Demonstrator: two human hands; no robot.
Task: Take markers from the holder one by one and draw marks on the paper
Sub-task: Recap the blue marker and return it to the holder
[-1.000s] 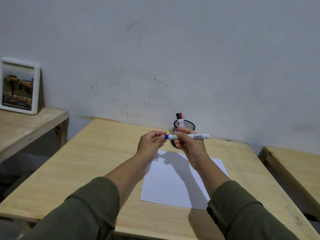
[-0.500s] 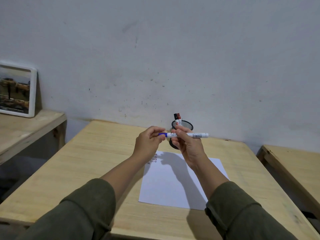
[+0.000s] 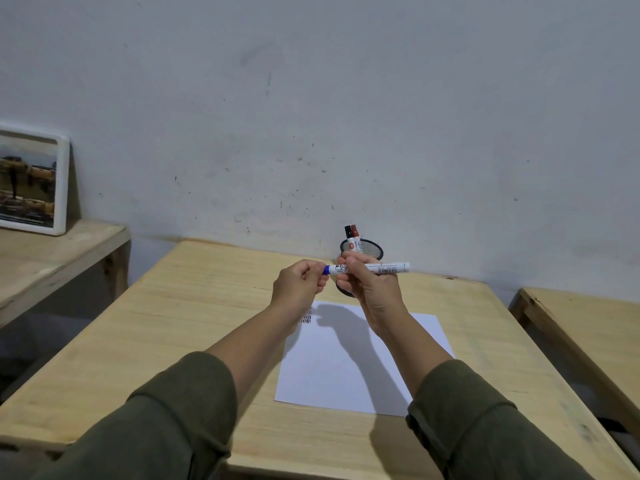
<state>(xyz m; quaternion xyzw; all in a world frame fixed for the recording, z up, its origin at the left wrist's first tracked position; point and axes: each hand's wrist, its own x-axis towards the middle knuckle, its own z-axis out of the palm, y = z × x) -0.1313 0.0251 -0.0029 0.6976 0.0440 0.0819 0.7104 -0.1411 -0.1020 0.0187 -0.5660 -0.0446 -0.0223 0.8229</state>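
Holder [image 3: 372, 249] with two capped markers [image 3: 352, 237] upright; left hand [image 3: 298, 284] and right hand [image 3: 372, 289] both gripping blue marker [image 3: 381, 268].

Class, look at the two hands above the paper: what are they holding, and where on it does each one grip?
A blue marker: the right hand grips its white barrel, the left hand pinches its blue capped end.

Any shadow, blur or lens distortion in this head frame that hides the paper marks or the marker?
Head view: the arms' shadow falls across the paper, and the left hand partly covers the marks. The blue marker is sharp and evenly lit. Wide-angle bending shows at the table edges; no glare.
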